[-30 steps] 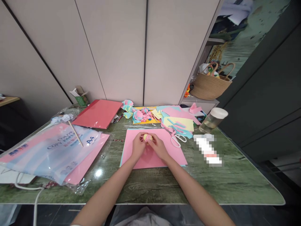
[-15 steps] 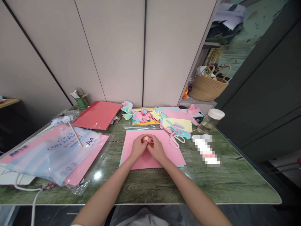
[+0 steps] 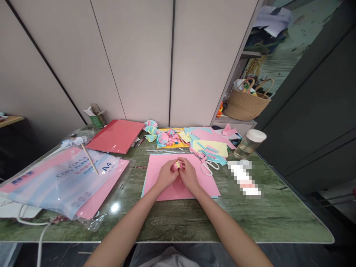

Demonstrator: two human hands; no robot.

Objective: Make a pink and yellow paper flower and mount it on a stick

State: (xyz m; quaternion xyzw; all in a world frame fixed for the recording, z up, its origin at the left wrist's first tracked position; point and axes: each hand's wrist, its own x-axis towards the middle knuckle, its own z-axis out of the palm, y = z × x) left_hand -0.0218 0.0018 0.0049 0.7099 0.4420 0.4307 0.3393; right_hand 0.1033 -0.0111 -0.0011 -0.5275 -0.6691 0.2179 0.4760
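Both hands, left hand (image 3: 167, 173) and right hand (image 3: 189, 174), have shifted slightly to the right since the earlier frame, taking the small paper piece (image 3: 177, 165) with them; the sheets beneath have stayed in place. From my remote post, in order of size: the green surface (image 3: 272, 218) bears at left a clear packet of coloured copy paper (image 3: 63, 181), well apart from both hands. Under them lies a stack of pink sheets (image 3: 205, 185), blue showing at its edges; a red flat pack (image 3: 118, 136) lies farther back. Cut paper (image 3: 221, 147) is heaped beyond the stack at right, and the white-handled scissors (image 3: 210, 166) rest by the stack's edge, untouched; I judge some cutting done. Crumpled paper blooms (image 3: 163, 138) at the back appear already formed. Thin wires (image 3: 167, 151) lie between blooms and stack; I cannot tell whether the held piece carries one. Smallest, the pink-and-yellow piece sits between the hands over the stack, the fingers of each bent inward, pinching it. Compact and crumpled, it is, I judge, only partly shaped.
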